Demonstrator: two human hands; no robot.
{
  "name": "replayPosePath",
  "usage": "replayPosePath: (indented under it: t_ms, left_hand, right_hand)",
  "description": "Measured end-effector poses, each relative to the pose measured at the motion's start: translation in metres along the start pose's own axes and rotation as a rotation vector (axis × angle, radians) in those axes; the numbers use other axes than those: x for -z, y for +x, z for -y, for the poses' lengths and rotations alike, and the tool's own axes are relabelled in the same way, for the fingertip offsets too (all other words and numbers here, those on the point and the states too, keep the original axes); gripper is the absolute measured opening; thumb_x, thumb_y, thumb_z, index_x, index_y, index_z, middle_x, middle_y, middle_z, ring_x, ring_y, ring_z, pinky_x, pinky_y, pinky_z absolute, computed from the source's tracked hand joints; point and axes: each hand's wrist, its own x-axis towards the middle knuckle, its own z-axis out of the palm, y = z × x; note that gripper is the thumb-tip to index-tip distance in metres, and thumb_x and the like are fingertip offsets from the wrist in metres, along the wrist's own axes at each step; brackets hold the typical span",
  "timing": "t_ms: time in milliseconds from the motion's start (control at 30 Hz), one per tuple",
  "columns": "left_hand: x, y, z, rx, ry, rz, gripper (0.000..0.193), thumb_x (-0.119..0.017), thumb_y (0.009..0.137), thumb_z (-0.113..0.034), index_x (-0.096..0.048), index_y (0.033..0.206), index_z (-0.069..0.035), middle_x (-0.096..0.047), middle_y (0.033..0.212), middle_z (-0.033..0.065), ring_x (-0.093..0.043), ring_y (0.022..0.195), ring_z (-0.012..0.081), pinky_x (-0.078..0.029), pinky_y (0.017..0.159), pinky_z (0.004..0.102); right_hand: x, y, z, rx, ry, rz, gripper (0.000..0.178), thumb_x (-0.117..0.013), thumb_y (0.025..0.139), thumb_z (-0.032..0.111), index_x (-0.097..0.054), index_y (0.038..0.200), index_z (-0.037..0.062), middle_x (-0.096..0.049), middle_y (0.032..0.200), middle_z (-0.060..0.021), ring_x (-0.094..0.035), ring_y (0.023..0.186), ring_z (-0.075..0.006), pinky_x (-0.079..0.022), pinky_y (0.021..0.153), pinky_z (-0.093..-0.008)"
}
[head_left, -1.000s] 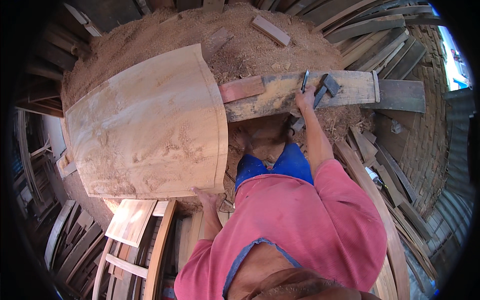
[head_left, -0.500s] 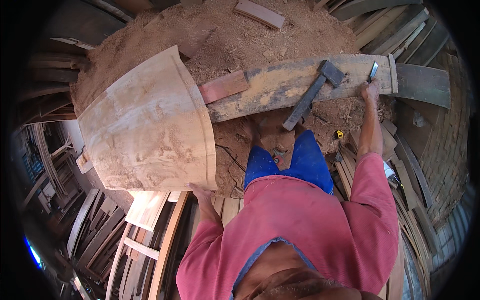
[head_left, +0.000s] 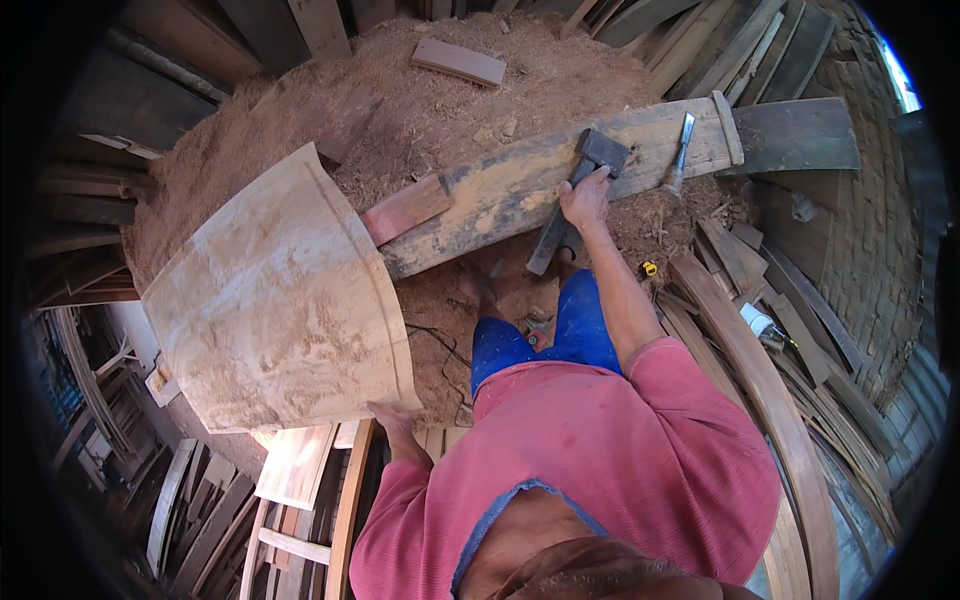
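Observation:
My left hand (head_left: 393, 417) holds the lower right corner of a broad, pale curved wooden panel (head_left: 275, 290), which has a raised lip along its right edge and shavings on it. With my right hand (head_left: 587, 200) I grip the handle of a dark mallet (head_left: 602, 150), close under its block head. The mallet lies across a worn curved plank (head_left: 520, 185), its handle end sticking out past the near edge. Right of it, a chisel (head_left: 683, 150) rests on the same plank, blade pointing away. A reddish wood block (head_left: 408, 209) bridges the plank and the panel.
Sawdust and shavings (head_left: 400, 110) cover the ground, with a loose board (head_left: 458, 62) on them. Stacked planks (head_left: 700, 60) stand at the back right. A small yellow object (head_left: 650, 268) and a long curved timber (head_left: 775, 400) lie at my right. A slatted wooden frame (head_left: 345, 490) is below the panel.
My right hand has let go of the chisel, which now lies on the plank, and has moved left onto the mallet. My left hand stays on the panel. The view has shifted.

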Motion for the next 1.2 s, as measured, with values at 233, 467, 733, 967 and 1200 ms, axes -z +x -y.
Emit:
replayPosePath:
  t_ms: [233, 467, 733, 967, 1200]
  left_hand:
    - [0.01, -0.005, 0.011, -0.102, -0.171, 0.282, 0.091, -0.027, 0.094, -0.075, -0.019, 0.159, -0.012, -0.022, 0.164, 0.0107, -0.023, 0.149, 0.0317, -0.019, 0.121, 0.0466]
    - [0.033, 0.041, 0.012, -0.08, -0.126, 0.06, 0.096, -0.029, 0.093, -0.077, -0.02, 0.158, -0.007, -0.022, 0.163, 0.0146, -0.029, 0.145, 0.0363, -0.025, 0.117, 0.0537]
    - [0.031, 0.034, 0.025, 0.031, -0.111, 0.107, 0.095, -0.023, 0.092, -0.077, -0.013, 0.159, -0.01, -0.013, 0.166, 0.0114, -0.016, 0.15, 0.0372, -0.017, 0.119, 0.0563]
    - [0.003, 0.017, 0.001, 0.013, -0.022, -0.034, 0.088, -0.021, 0.097, -0.071, -0.013, 0.16, -0.01, -0.012, 0.166, 0.0113, -0.013, 0.152, 0.0319, -0.013, 0.122, 0.0442]
    - [-0.017, -0.021, -0.004, -0.002, -0.118, -0.079, 0.09, -0.029, 0.096, -0.073, -0.017, 0.158, -0.008, -0.022, 0.163, 0.0123, -0.029, 0.146, 0.0338, -0.029, 0.115, 0.0507]
  right_hand:
    - [0.009, -0.007, -0.011, 0.054, 0.092, -0.049, 0.094, -0.071, 0.078, 0.028, -0.021, 0.148, -0.0087, -0.051, 0.13, -0.0365, -0.054, 0.12, -0.0484, -0.043, 0.104, -0.0489]
    - [0.048, -0.014, -0.03, -0.004, 0.465, 0.221, 0.027, -0.067, 0.081, 0.025, -0.064, 0.09, 0.0001, -0.058, 0.077, -0.002, -0.052, 0.069, -0.0143, -0.042, 0.061, -0.0325]
    - [0.174, 0.073, -0.12, 0.155, 0.286, -0.13, 0.035, -0.063, 0.09, 0.036, -0.068, 0.092, 0.0006, -0.065, 0.081, -0.0079, -0.059, 0.074, -0.0239, -0.043, 0.069, -0.0369]
    - [0.204, 0.203, -0.241, -0.095, -0.345, -0.316, 0.066, -0.057, 0.089, 0.055, -0.063, 0.125, 0.0004, -0.058, 0.128, -0.0313, -0.055, 0.124, -0.0426, -0.043, 0.104, -0.0475]
    - [0.166, 0.187, -0.213, -0.129, -0.368, -0.176, 0.066, -0.053, 0.093, 0.054, -0.059, 0.131, 0.0002, -0.06, 0.13, -0.027, -0.054, 0.125, -0.0431, -0.042, 0.105, -0.0474]
